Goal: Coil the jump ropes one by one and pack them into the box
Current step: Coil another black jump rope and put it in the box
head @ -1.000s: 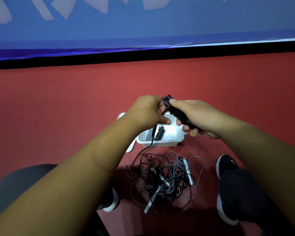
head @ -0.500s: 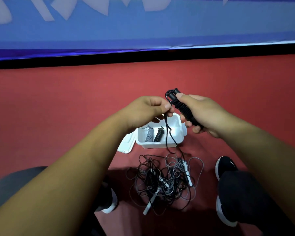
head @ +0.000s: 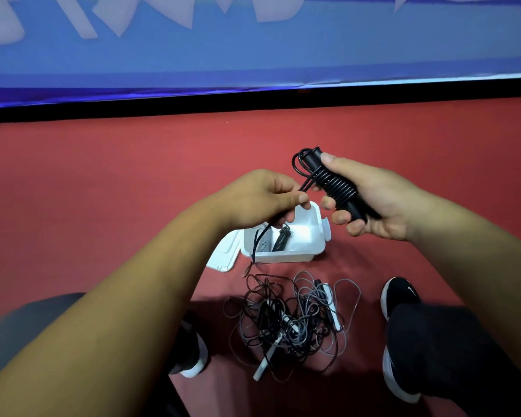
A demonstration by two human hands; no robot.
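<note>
My right hand grips a black jump rope, its handles wound tight with cord, held above the floor. My left hand pinches the loose tail of that cord, which hangs down in front of the white box. Two coiled ropes, one grey and one black, lie inside the box at its left end. A tangled heap of black and grey ropes with white handles lies on the red floor in front of the box.
The box's white lid lies open at its left side. My two feet in black shoes flank the heap. A black strip and a blue banner run across the far edge of the red floor.
Both hands rose and moved apart a little. The cord's tail was drawn shorter, its end now hanging by the box front instead of trailing into the heap.
</note>
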